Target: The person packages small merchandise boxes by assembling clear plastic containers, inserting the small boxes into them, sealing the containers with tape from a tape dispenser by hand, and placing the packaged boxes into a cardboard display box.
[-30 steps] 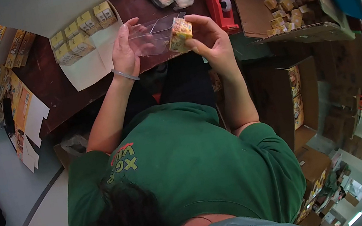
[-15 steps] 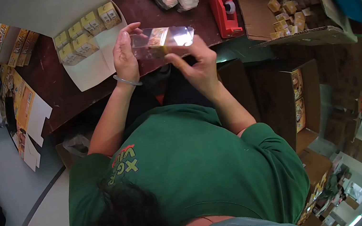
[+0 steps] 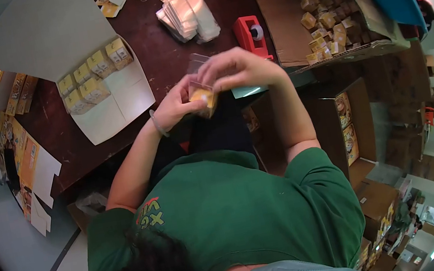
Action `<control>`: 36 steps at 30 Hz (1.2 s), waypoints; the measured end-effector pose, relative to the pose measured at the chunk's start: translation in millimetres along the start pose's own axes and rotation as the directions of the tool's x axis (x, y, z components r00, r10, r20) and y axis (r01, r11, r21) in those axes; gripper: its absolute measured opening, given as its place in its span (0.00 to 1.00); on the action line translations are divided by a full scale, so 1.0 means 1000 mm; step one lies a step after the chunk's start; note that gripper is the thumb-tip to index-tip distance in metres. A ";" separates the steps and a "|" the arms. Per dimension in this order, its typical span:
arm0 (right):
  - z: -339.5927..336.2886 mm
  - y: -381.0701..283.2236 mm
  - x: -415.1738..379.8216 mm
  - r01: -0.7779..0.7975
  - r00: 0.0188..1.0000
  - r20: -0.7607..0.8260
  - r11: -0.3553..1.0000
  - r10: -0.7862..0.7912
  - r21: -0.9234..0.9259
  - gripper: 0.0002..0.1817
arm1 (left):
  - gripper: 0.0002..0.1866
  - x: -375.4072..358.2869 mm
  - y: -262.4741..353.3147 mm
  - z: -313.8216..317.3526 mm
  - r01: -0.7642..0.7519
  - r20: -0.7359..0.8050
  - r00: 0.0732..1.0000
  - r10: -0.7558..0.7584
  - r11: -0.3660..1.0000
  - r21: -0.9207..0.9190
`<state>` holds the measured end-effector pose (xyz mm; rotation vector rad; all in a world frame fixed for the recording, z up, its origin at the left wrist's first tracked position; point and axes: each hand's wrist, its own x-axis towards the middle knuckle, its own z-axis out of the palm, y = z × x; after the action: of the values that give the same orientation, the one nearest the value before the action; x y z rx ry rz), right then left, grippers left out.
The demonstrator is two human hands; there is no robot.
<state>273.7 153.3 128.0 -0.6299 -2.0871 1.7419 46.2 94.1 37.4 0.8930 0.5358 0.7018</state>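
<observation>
My left hand (image 3: 179, 104) is closed around the lower end of a clear plastic sleeve (image 3: 201, 96) with a small yellow box inside. My right hand (image 3: 234, 69) is bent over the sleeve's upper end, its fingers on the clear film. The sleeve stands tilted above my lap, at the edge of the dark red table (image 3: 144, 38). To the left, several small yellow boxes (image 3: 94, 90) stand in two rows on white card. A stack of clear sleeves (image 3: 188, 14) lies farther back.
A red tape dispenser (image 3: 250, 37) stands right of the sleeves. Beyond it a large cardboard box (image 3: 284, 36) holds many small yellow boxes. Printed cartons (image 3: 3, 92) and flat printed card (image 3: 30, 160) are at the left. An open carton (image 3: 362, 121) sits at my right.
The sleeve has gone from nearly level to steeply tilted and come closer to my body. My left hand now grips its lower end, and my right hand has moved over its top.
</observation>
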 end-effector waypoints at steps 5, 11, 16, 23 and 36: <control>-0.137 0.061 0.030 -0.275 0.736 -0.676 0.930 0.041 -0.244 0.19 | 0.28 0.036 -0.052 -0.019 -0.091 -0.407 0.716 0.567 0.654 0.751; -0.237 0.116 0.092 -0.564 0.722 -0.675 0.694 0.153 -0.447 0.20 | 0.30 0.039 -0.057 -0.023 -0.022 -0.419 0.757 0.501 0.660 0.751; -0.264 0.127 0.168 -0.530 0.654 -0.755 0.685 -0.046 -0.501 0.16 | 0.31 0.040 -0.058 -0.022 -0.015 -0.430 0.751 0.501 0.664 0.748; -0.274 0.144 0.268 -0.673 0.535 -0.768 0.372 -0.352 -0.639 0.25 | 0.33 0.038 -0.059 -0.025 -0.041 -0.406 0.782 0.473 0.689 0.724; -0.166 0.095 0.199 0.102 0.686 -0.723 0.995 -0.087 -0.023 0.32 | 0.31 0.037 -0.056 -0.024 -0.018 -0.413 0.775 0.478 0.670 0.742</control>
<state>205.3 412.0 61.4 -0.9894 -1.4934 1.1568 72.4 109.7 -27.0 1.5175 1.3200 1.0815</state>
